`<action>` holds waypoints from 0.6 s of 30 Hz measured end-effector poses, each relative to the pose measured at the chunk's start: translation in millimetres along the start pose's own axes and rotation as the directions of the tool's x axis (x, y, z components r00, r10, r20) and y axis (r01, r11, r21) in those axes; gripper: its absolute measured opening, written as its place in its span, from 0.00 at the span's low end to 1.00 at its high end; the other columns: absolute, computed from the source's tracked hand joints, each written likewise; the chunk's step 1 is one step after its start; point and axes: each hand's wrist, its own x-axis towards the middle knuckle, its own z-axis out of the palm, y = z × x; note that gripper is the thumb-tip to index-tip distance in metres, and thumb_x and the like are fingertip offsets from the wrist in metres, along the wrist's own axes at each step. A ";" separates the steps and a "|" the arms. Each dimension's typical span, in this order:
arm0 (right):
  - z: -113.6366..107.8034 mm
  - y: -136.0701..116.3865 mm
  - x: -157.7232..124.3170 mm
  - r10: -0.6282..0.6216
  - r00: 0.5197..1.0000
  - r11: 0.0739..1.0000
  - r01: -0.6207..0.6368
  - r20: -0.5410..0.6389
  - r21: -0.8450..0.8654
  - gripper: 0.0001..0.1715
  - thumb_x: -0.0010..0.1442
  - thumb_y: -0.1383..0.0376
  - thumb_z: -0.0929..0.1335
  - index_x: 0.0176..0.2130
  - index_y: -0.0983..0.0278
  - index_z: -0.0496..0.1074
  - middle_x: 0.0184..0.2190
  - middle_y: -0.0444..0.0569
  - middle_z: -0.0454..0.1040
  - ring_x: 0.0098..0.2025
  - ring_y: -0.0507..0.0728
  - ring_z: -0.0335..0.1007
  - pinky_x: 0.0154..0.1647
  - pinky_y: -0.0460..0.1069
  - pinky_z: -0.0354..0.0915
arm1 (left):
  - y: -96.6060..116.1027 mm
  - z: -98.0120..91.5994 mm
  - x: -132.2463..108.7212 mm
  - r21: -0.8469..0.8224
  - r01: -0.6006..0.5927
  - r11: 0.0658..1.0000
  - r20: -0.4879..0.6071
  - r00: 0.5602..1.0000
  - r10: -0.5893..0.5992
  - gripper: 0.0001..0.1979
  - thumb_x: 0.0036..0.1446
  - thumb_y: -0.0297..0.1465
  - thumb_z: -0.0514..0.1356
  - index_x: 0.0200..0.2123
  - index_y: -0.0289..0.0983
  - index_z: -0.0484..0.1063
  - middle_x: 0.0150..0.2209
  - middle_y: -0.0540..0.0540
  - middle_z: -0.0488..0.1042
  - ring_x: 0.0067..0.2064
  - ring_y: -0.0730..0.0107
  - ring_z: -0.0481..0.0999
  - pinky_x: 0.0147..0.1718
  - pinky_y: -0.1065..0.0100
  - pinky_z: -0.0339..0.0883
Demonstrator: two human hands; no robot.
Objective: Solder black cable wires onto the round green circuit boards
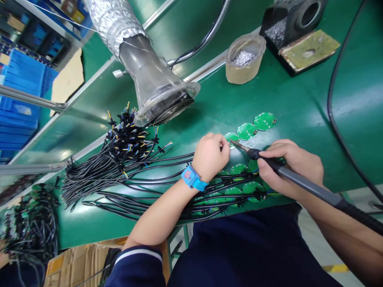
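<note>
My right hand (291, 165) is wrapped round a soldering iron (308, 184), its tip touching or just above a round green circuit board (231, 138). Beside that tip, my left hand (211, 155) is closed in a pinch at the board's left edge. A black cable (182, 156) runs in under the left hand; the pinched end is hidden by the fingers. A blue wrist strap (193, 179) is round my left wrist. Two more round boards, a middle one (247, 131) and a far one (265, 121), continue the row to the upper right.
Several boards with black cables (233, 195) lie along the near edge. A cable bundle with bare coloured wire ends (125, 139) lies left, below a fume extractor nozzle (161, 91). A cardboard ring with solder scraps (243, 73), an iron stand (295, 32) and a sponge (311, 50) stand behind.
</note>
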 end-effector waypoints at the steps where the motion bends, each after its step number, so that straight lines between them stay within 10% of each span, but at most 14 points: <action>1: 0.1 0.0 -0.2 0.004 1.000 1.000 -0.004 0.002 0.005 0.09 0.49 0.68 0.70 0.33 0.62 0.68 0.27 0.43 0.71 0.31 0.52 0.69 0.31 0.48 0.65 | 0.2 0.5 0.7 0.006 0.013 1.000 0.000 1.000 -0.013 0.07 0.54 0.25 0.56 0.25 0.35 0.69 0.24 0.49 0.69 0.30 0.70 0.68 0.31 0.69 0.61; 8: -1.9 0.1 -0.5 0.130 0.986 0.974 -0.107 -0.105 0.198 0.07 0.49 0.69 0.70 0.32 0.62 0.69 0.26 0.45 0.70 0.31 0.54 0.69 0.30 0.49 0.65 | 2.6 -0.7 5.9 0.055 0.075 0.996 0.048 0.996 -0.077 0.08 0.52 0.26 0.55 0.22 0.36 0.68 0.24 0.48 0.69 0.29 0.69 0.69 0.30 0.68 0.62; 18: 1.3 3.6 -1.9 0.007 1.000 1.000 -0.008 -0.029 -0.025 0.07 0.50 0.66 0.70 0.33 0.61 0.68 0.27 0.43 0.71 0.31 0.53 0.70 0.30 0.48 0.67 | 4.2 -1.6 4.6 0.098 0.131 0.987 0.054 0.989 -0.137 0.07 0.53 0.29 0.55 0.24 0.37 0.69 0.27 0.46 0.70 0.32 0.66 0.71 0.33 0.66 0.66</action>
